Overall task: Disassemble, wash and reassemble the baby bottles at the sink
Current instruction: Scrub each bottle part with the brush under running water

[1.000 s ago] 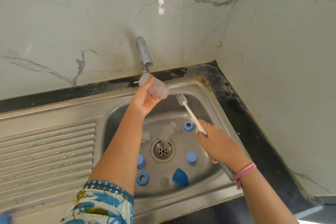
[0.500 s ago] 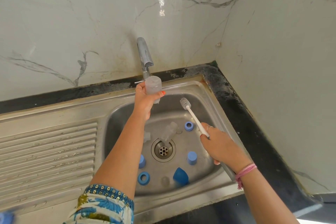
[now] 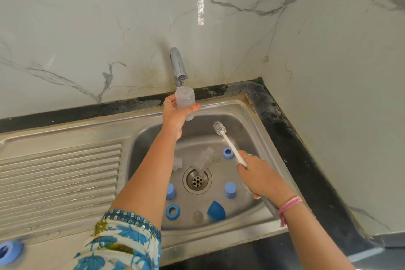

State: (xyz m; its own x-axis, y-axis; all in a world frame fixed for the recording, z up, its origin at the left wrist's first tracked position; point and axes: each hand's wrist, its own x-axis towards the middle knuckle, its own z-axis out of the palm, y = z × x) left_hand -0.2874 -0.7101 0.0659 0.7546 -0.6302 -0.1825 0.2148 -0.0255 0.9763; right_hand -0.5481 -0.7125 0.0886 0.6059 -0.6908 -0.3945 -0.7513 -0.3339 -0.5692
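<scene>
stainless steel sink (image 3: 219,114) fills the middle of the view, its ribbed drainboard (image 3: 59,173) running off to the left edge and a chrome tap (image 3: 178,67) rising at the back rim. left hand (image 3: 175,116) has its fingers and thumb curled round a clear bottle body (image 3: 185,102), held upright with its open mouth right under the spout, near the basin's back edge. right hand (image 3: 260,177) grips the white handle of a bottle brush (image 3: 228,140), bristles raised over the basin, apart from the bottle. to do this rinse well, i'd judge the mouth should stay centred under the spout, then tip out before the brush goes in. the bottle looks frosted, small and cylindrical; whether water is running i cannot tell. scattered on the basin floor around the drain (image 3: 197,180) lie another clear bottle (image 3: 205,159), blue caps (image 3: 230,190), blue rings (image 3: 173,212) and a blue dome cover (image 3: 215,211).
</scene>
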